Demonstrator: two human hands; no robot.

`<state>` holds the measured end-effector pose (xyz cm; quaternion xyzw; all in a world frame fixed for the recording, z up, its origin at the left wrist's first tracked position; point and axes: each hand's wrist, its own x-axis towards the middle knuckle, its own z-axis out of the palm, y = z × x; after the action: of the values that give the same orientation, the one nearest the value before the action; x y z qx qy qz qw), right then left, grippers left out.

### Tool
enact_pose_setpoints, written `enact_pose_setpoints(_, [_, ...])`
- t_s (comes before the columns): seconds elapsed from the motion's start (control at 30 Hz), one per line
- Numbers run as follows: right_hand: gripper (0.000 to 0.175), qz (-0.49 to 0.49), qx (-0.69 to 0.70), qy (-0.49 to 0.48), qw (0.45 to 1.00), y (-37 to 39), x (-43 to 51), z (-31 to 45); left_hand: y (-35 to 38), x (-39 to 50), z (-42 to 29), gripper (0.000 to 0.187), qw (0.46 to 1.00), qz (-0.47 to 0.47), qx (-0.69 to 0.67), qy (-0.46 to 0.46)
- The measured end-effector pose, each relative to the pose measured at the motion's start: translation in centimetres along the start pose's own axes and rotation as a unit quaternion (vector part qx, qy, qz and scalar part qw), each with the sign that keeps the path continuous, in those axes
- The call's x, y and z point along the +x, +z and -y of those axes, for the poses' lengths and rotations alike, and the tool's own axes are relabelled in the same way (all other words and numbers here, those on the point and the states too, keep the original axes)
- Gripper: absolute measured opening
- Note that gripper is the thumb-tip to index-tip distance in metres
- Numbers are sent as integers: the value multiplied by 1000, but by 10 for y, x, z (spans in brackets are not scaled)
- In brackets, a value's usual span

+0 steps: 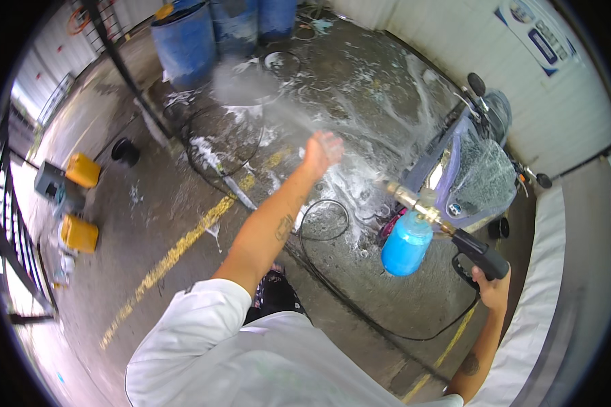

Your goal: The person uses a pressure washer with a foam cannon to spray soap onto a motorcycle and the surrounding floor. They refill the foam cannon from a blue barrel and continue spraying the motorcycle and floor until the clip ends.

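Observation:
My right hand (491,287) grips the black handle of a pressure-washer foam gun (473,249). A clear bottle of bright blue liquid (406,246) hangs under its brass fittings. The nozzle points towards my left hand (323,152), which is stretched out with its fingers apart and holds nothing. White spray (254,89) fans out beyond that hand, over the wet floor. To the right stands a motor scooter (481,178), its front panel covered with water drops or foam. White foam (336,191) lies on the concrete beside it.
A black hose (346,300) runs over the floor and loops near my feet. Blue drums (186,48) stand at the back, by a dark metal post (127,71). Yellow jerrycans (80,233) and a black bucket (126,151) are on the left. A white wall (453,40) rises behind the scooter.

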<state>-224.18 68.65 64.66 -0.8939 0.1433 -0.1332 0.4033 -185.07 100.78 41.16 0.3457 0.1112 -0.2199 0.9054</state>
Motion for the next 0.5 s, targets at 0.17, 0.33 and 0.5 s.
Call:
enact_pose_setpoints(0.17, [46, -34, -87, 0, 996, 47, 27, 5, -28, 107, -54, 30, 998, 44, 40, -11])
enact_pose_setpoints(0.33, [43, -63, -70, 67, 993, 94, 88, 12, -31, 190, -95, 23, 998, 20, 41, -48])
enact_pose_setpoints(0.5, [40, -66, -95, 32, 993, 126, 157, 54, -10, 257, -124, 28, 998, 44, 11, -33])
